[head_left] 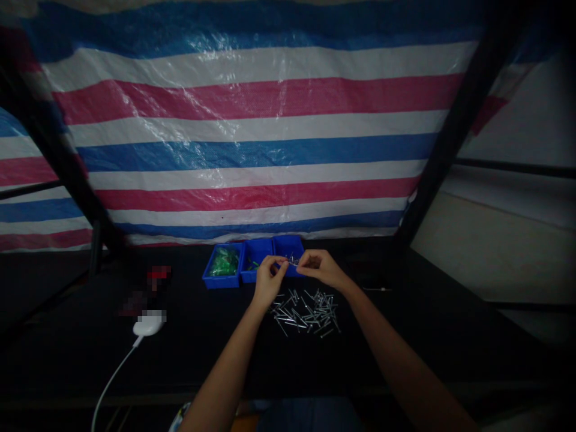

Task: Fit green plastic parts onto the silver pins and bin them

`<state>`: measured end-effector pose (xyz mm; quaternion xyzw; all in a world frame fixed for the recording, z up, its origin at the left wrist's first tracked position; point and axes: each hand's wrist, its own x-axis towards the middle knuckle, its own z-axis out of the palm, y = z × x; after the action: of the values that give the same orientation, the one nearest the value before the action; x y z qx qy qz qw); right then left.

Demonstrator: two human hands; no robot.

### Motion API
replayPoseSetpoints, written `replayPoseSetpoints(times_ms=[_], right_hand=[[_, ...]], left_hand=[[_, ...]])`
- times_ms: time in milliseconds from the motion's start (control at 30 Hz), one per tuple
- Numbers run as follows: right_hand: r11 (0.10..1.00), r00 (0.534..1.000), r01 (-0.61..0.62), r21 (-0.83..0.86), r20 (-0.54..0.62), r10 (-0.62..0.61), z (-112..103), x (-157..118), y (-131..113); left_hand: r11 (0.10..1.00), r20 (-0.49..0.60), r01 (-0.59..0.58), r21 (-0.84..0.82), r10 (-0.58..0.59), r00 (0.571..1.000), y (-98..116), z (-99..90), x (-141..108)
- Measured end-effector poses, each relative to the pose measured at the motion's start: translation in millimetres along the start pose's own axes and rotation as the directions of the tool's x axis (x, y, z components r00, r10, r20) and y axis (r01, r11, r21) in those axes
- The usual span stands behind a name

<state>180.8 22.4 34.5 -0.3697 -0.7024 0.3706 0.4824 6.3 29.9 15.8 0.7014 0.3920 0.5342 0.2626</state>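
Note:
My left hand (269, 279) and my right hand (320, 267) meet over the front of the blue bins, fingertips pinched. Between them runs a thin metal screw (292, 263), held at both ends; its finer details are too small to make out. Just below my hands, a loose pile of long metal screws (320, 309) lies on the black table (369, 354). Behind my fingers, the right blue bin (288, 241) holds small shiny metal pieces. A few green pieces lie in the middle blue bin (260, 247), partly hidden by my left hand.
The left blue bin (209, 271) contains green pieces in clear plastic. A white device (148, 324) with a cable sits at the left, near a blurred red object (158, 273). Striped sheeting (270, 144) hangs behind the table between dark frame posts (443, 150).

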Motion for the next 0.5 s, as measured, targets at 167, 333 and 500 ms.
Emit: replayPoseSetpoints(times_ms=[167, 333, 500], right_hand=[[0.996, 0.999, 0.012, -0.093, 0.032, -0.009, 5.3, 0.2, 1.7], [0.976, 0.998, 0.022, -0.217, 0.054, -0.01, 8.5, 0.8, 7.7], [0.983, 0.999, 0.018, -0.181, 0.035, -0.012, 8.5, 2.7, 11.9]], left_hand=[[0.981, -0.008, 0.112, -0.16, -0.114, 0.993, -4.7, 0.2, 3.6], [0.929, 0.039, 0.227, -0.292, -0.226, 0.973, -2.4, -0.9, 4.1], [0.907, 0.058, 0.254, -0.335, -0.25, 0.967, 0.8, -1.2, 3.6]])
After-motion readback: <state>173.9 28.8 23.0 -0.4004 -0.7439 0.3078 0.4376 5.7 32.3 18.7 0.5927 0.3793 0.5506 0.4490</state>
